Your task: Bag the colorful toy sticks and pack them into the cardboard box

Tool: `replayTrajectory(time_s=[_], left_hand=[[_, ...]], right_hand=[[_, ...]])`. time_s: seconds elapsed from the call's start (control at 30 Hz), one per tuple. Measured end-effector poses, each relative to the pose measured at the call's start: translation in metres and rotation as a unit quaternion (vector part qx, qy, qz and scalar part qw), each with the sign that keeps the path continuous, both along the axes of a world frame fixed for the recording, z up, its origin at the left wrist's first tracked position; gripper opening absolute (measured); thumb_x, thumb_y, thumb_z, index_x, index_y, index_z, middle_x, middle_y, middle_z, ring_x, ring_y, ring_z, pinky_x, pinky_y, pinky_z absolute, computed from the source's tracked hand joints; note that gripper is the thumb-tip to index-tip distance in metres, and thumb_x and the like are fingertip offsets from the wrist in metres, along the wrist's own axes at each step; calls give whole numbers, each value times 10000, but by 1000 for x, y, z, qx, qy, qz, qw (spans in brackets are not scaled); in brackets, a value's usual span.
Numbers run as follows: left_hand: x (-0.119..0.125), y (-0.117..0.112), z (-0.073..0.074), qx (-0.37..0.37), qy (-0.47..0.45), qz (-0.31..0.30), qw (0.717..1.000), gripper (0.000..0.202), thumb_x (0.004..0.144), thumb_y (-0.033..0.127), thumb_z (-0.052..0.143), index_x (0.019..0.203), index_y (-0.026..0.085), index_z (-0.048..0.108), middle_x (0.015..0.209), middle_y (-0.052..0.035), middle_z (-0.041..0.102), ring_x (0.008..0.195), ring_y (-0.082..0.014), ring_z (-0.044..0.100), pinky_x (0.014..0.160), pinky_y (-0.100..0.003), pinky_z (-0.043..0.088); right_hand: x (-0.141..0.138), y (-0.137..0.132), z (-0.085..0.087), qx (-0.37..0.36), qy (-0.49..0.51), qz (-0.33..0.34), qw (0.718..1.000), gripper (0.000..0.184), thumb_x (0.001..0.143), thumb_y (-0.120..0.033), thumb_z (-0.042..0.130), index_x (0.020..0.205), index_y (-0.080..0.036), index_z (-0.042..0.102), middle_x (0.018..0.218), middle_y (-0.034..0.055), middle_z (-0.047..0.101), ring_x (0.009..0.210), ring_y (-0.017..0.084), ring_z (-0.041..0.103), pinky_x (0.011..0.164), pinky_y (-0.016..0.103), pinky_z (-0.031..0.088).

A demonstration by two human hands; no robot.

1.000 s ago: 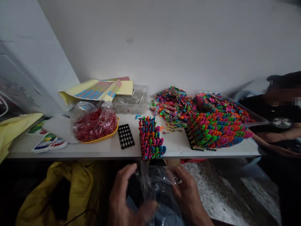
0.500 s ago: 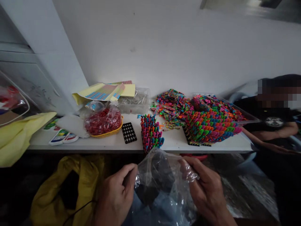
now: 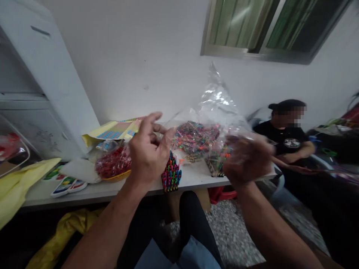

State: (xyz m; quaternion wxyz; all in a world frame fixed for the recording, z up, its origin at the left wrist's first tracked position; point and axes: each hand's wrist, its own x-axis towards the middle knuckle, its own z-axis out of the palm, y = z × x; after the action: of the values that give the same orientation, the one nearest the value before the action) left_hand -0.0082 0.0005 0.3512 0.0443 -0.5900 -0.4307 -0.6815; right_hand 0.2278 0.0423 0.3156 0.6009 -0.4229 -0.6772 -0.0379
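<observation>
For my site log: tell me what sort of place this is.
Probably a small home workshop for hand assembly: a white table holds racks of bright plastic pieces and sticker sheets, and a co-worker sits beside it.

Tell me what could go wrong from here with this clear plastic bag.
The stack of colourful plastic pieces stands near the table edge, right below the left hand, so a careless move could knock it off. The clear plastic bag seems gripped only by the right hand, while the left hand's fingers are spread, so the thin film might slip free.
</observation>
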Motion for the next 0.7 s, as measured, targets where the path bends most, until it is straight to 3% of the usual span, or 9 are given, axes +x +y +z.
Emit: replayTrajectory(time_s=[0.1,0.13,0.23,0.3,0.37,0.43,0.53,0.6,0.7], left_hand=[[-3,54,-23,-117,28,-43,992,326,961,412,552,906,135,716,658,-3,659,519,-103,559,514,-201,457],[-4,69,-32,-125,17,-37,991,336,976,394,521,903,131,718,655,-11,665,540,-113,578,537,-208,464],[-1,102,-55,-88,15,-10,996,314,993,342,489,1040,131,716,829,-55,732,719,-143,660,674,-226,501],[7,116,-63,-81,22,-20,996,340,1001,367,488,1114,132,705,875,-64,742,705,-137,671,657,-217,495],[17,127,-69,-94,14,-54,994,375,1003,413,490,1158,142,698,885,-60,748,588,-116,652,547,-201,465],[24,138,-72,-89,1,-83,993,373,996,426,508,1173,159,698,947,-60,757,568,-109,655,517,-201,466],[24,154,-74,-53,-12,-82,995,319,981,392,540,1125,170,717,992,-53,758,729,-136,693,655,-227,532],[17,163,-75,-44,-7,-71,996,282,976,365,546,1074,170,725,928,-42,753,780,-145,684,723,-242,535],[4,175,-78,-47,13,-50,998,205,943,335,593,969,169,709,860,-28,730,780,-147,663,760,-251,517]], right_hand=[[-12,35,-14,109,10,-13,994,252,970,-327,465,1046,-190,662,984,104,700,967,239,666,873,397,528],[-14,43,-21,115,-7,-22,993,235,957,-298,472,1032,-189,667,976,102,699,950,236,663,881,391,523],[-14,60,-39,16,-42,-49,998,207,887,-246,532,1009,-187,688,994,100,691,894,228,650,824,353,520],[-15,70,-46,-98,29,-13,995,203,850,-280,575,986,-180,689,867,67,681,719,190,625,659,297,510],[-17,83,-48,-216,174,81,957,223,834,-346,596,949,-172,673,677,7,621,496,130,512,455,239,406],[-22,100,-48,-300,319,190,879,234,794,-359,623,924,-170,662,612,-21,594,403,95,436,362,204,297],[-32,127,-51,-311,451,302,780,251,665,-258,691,902,-178,663,742,11,689,519,116,584,436,198,433],[-41,143,-56,-275,491,334,757,266,625,-230,720,880,-188,659,814,25,719,657,157,661,592,253,546],[-57,162,-69,-214,490,323,781,240,672,-314,755,856,-195,656,842,16,712,748,172,664,710,298,564]])
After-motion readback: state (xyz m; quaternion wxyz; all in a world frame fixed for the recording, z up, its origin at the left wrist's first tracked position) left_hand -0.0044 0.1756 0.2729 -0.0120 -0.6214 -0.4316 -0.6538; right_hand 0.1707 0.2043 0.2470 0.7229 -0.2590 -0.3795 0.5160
